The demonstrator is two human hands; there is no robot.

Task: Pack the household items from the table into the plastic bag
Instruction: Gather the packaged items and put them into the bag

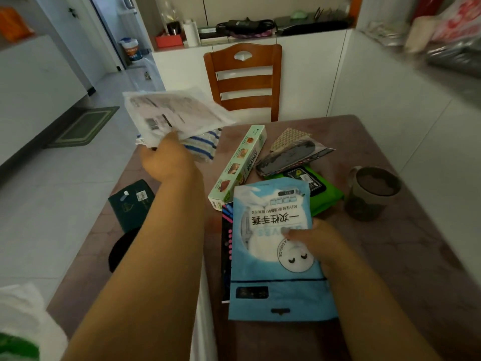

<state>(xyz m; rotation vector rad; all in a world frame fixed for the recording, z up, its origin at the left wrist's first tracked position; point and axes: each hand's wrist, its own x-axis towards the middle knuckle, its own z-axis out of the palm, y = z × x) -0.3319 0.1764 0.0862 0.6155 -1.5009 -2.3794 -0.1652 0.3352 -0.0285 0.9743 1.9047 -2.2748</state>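
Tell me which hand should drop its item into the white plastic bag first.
Probably the left. The left hand already holds the white packet lifted clear on the bag's side. The right hand grips the blue glove pack farther away, low over the table.
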